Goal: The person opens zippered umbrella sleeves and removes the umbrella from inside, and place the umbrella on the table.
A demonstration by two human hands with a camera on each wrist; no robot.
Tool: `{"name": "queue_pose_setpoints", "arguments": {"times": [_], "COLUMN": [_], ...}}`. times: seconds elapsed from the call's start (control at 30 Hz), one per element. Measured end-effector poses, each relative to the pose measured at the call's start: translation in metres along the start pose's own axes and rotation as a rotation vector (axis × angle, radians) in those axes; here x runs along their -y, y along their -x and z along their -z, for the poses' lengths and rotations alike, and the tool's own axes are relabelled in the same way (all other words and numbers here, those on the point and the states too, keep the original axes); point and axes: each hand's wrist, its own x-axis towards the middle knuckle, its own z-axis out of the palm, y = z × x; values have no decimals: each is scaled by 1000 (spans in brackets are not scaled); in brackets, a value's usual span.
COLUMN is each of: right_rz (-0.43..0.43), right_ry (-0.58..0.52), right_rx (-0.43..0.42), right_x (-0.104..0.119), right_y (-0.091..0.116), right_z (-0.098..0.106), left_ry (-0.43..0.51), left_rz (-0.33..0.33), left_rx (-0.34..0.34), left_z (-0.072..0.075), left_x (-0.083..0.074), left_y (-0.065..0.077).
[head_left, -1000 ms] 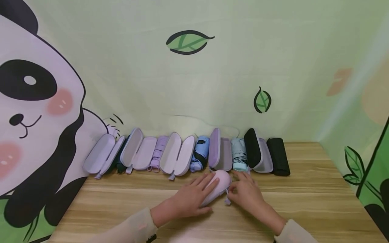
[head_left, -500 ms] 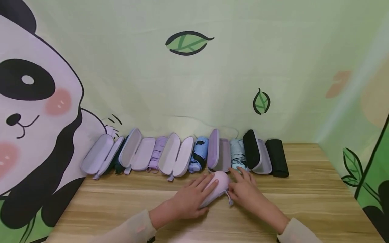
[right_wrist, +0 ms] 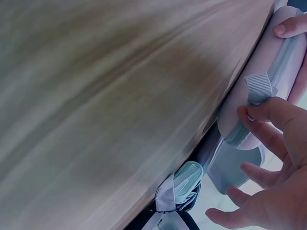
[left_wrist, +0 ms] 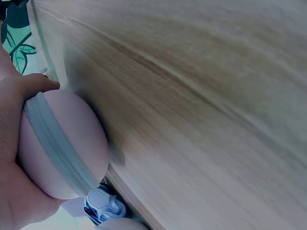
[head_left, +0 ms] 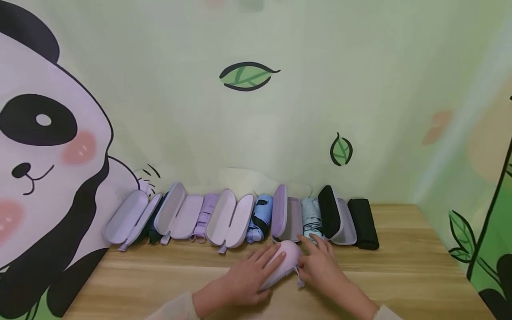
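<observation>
A pale pink zip case (head_left: pixel 290 252), hard-shelled and closed-looking, lies slanted on the wooden table. My left hand (head_left: pixel 249 274) holds it from above, fingers laid over the shell; in the left wrist view the thumb (left_wrist: pixel 41 84) is on one side and fingers are on the other. A grey zipper band (left_wrist: pixel 60 151) runs round the case. At its far right side, my right hand (head_left: pixel 321 269) pinches the zipper slider between thumb and index finger, its ribbed grey pull tab (right_wrist: pixel 259 87) sticking out. The other right fingers are spread.
Behind stands a row of open cases, among them a white-lined one (head_left: pixel 239 224), a purple one (head_left: pixel 280 213) and a black one (head_left: pixel 330 213). Folded umbrellas lie between them: purple (head_left: pixel 207 215), blue patterned (head_left: pixel 262 218), mint (head_left: pixel 311 215). A black roll (head_left: pixel 363 224) ends the row.
The head view has tilted up, so everything sits lower. My right hand's free fingers have spread out; its pinch stays at the zipper. The left hand keeps its place on the case.
</observation>
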Motion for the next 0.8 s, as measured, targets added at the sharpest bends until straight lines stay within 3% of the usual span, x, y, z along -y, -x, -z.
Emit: {"name": "queue_pose_setpoints", "arguments": {"times": [0.4, 0.53, 0.8], "right_rz": [-6, -25, 25], "right_ry": [62, 108, 131], "right_rx": [33, 7, 1], "right_x": [-8, -15, -24], "right_y": [2, 3, 6], "right_z": [7, 11, 14], "left_ry": [-19, 6, 57], "left_rz": [-28, -72, -178], "left_rx": [-13, 7, 50], "left_z": [-2, -1, 5], "left_x": [-1, 0, 8], "left_y": [1, 1, 6]}}
